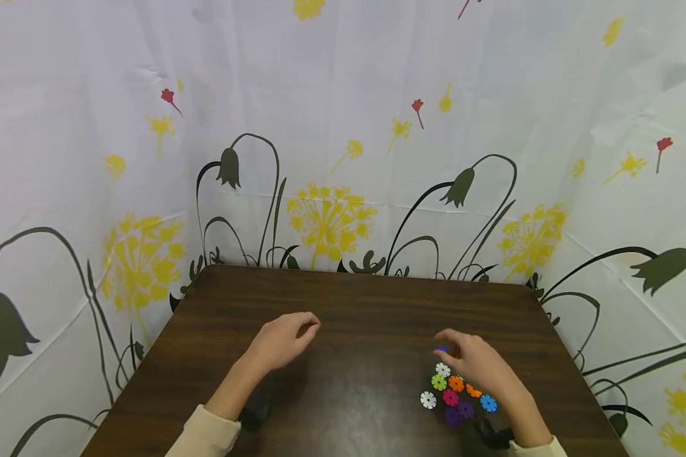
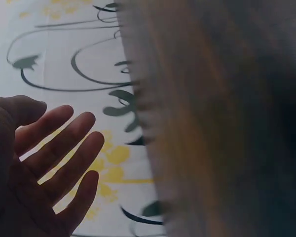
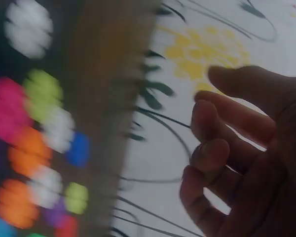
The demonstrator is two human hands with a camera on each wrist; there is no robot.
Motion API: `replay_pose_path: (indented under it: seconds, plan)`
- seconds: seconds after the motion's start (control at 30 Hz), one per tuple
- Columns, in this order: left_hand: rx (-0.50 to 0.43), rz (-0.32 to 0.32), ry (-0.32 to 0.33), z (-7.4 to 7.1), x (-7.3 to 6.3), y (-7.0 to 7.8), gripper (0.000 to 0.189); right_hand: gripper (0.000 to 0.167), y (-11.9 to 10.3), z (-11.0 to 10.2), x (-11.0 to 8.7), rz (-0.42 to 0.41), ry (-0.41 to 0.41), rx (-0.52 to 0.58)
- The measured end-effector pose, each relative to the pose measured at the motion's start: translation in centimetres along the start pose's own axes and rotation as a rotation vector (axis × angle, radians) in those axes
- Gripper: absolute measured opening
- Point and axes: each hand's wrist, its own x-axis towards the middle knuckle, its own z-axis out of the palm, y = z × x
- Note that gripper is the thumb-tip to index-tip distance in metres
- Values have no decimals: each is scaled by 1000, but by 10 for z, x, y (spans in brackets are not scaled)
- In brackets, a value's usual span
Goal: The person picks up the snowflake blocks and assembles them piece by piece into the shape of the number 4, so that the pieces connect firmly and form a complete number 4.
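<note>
Small notched plastic discs lie in a loose cluster on the right side of the table, among them a white disc (image 1: 428, 400), a lime disc (image 1: 439, 382), a pink disc (image 1: 450, 397), an orange disc (image 1: 455, 383) and a light blue disc (image 1: 488, 403). Over the far part of this cluster hovers my right hand (image 1: 480, 362), fingers loosely bent and holding nothing; it hides some of the discs. My left hand (image 1: 282, 339) is above the table's left middle, away from the discs. In the left wrist view its fingers (image 2: 71, 163) are spread and relaxed, with nothing held.
The dark wooden table (image 1: 349, 304) backs onto a white curtain (image 1: 343, 82) printed with flowers, which also runs along both sides. A dark wrist strap (image 1: 494, 435) is on the right arm.
</note>
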Motion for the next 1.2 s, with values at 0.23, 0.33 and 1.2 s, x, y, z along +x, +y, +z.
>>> replay_pose_path:
  seconds: [0.23, 0.33, 1.2]
  plan:
    - [-216, -32, -140, 31, -25, -26, 19, 37, 18, 55, -19, 46, -186, 49]
    - [-296, -1, -218, 44, -31, -31, 27, 34, 24, 66, -21, 68, -183, 45]
    - [-191, 265, -424, 119, 0, 76, 23, 44, 24, 77, -43, 369, -94, -149]
